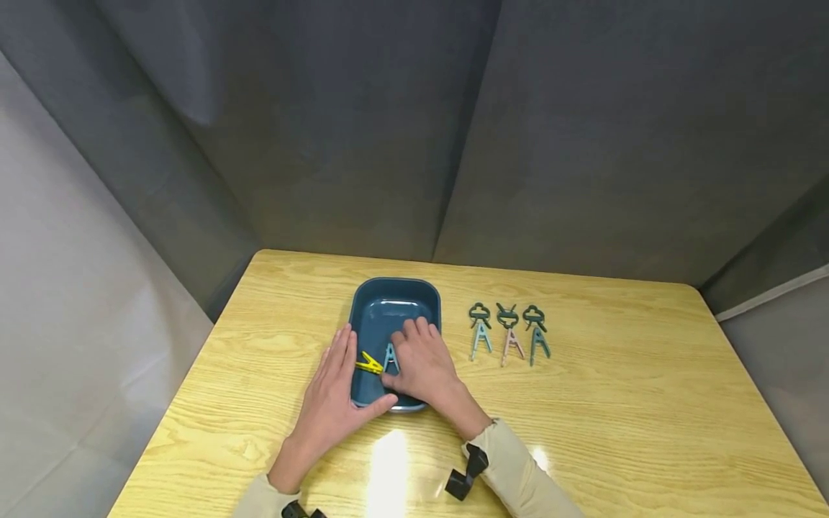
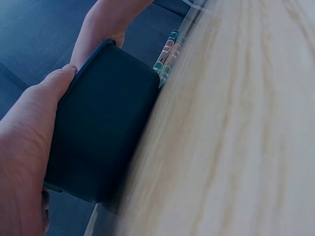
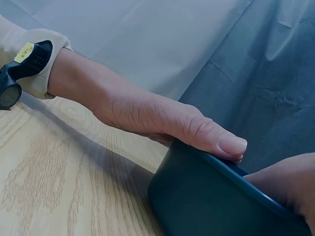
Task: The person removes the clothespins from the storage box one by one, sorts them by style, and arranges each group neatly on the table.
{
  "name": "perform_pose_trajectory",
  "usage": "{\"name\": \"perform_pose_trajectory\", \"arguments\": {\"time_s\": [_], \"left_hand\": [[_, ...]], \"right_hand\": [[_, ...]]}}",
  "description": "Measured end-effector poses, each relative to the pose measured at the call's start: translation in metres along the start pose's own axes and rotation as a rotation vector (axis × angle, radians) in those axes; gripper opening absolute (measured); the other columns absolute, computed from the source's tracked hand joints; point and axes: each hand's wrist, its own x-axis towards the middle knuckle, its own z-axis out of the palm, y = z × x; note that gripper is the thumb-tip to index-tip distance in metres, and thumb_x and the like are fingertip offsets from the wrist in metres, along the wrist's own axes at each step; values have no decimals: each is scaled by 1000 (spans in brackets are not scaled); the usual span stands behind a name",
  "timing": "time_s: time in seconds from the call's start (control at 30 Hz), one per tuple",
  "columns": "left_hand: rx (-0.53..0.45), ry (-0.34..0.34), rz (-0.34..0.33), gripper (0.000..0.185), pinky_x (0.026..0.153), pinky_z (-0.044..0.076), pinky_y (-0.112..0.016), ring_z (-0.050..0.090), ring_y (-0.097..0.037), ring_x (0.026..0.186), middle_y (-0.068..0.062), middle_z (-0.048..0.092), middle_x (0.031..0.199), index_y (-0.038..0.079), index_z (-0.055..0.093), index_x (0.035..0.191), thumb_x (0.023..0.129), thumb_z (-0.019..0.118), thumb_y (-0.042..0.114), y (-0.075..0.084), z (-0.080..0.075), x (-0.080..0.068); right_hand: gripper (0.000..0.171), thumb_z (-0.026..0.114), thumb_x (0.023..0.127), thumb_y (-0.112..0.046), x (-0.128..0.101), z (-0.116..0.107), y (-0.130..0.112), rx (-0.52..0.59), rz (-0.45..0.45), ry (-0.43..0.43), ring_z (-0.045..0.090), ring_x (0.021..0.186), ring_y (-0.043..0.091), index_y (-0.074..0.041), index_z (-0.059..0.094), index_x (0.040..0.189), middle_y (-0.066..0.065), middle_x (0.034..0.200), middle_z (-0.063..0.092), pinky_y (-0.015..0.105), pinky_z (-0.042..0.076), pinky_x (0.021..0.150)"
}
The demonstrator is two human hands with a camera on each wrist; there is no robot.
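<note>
My left hand (image 1: 330,392) lies along the left wall of a dark blue basin (image 1: 396,282), its fingers straight and its thumb over the near rim. In the right wrist view that thumb (image 3: 216,137) rests on the rim. My right hand (image 1: 421,360) reaches down inside the basin with bent fingers. A light-blue clothespin (image 1: 390,355) shows between its thumb and index finger; I cannot tell whether they pinch it. Just left of it a yellow clothespin (image 1: 369,363) lies near the left wall. The right palm hides part of the basin floor.
Right of the basin, a light-blue clothespin (image 1: 481,340), a pink clothespin (image 1: 512,347) and a teal clothespin (image 1: 539,345) lie in a row, each below a dark green looped piece (image 1: 479,314). The wooden table (image 1: 635,381) ends at a grey curtain (image 1: 583,144).
</note>
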Motion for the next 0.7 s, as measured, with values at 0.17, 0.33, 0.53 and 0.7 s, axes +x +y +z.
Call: {"name": "perform_pose_trajectory", "arguments": {"time_s": [0.17, 0.33, 0.53, 0.7], "left_hand": [[-6, 10, 2, 127, 129, 19, -52, 11, -29, 162, -5, 1, 177, 5, 12, 167, 82, 64, 83, 0, 0, 0], [-18, 6, 3, 127, 129, 18, -52, 9, -28, 162, -4, 0, 177, 5, 12, 167, 83, 63, 84, 2, 0, 0], [-14, 9, 0, 127, 130, 18, -50, 9, -27, 162, -4, 0, 177, 3, 13, 167, 83, 62, 84, 2, -1, 0], [-11, 14, 4, 126, 130, 18, -51, 10, -28, 162, -3, -2, 176, 3, 13, 167, 83, 62, 84, 1, 0, 0]], "right_hand": [[63, 81, 77, -61, 0, 0, 1, 33, -5, 16, 41, 91, 25, -9, 72, 111, 5, 98, 55, 36, 37, 77], [66, 82, 77, -60, -3, -1, 4, 71, -2, 37, 39, 90, 24, -7, 72, 113, 6, 98, 55, 36, 35, 76], [64, 81, 76, -56, -9, -5, 5, 117, -11, 75, 38, 89, 25, -5, 73, 113, 6, 96, 54, 36, 36, 77], [66, 83, 78, -54, -16, -10, 7, 168, -6, 79, 37, 91, 24, -3, 71, 118, 6, 98, 51, 35, 34, 78]]}}
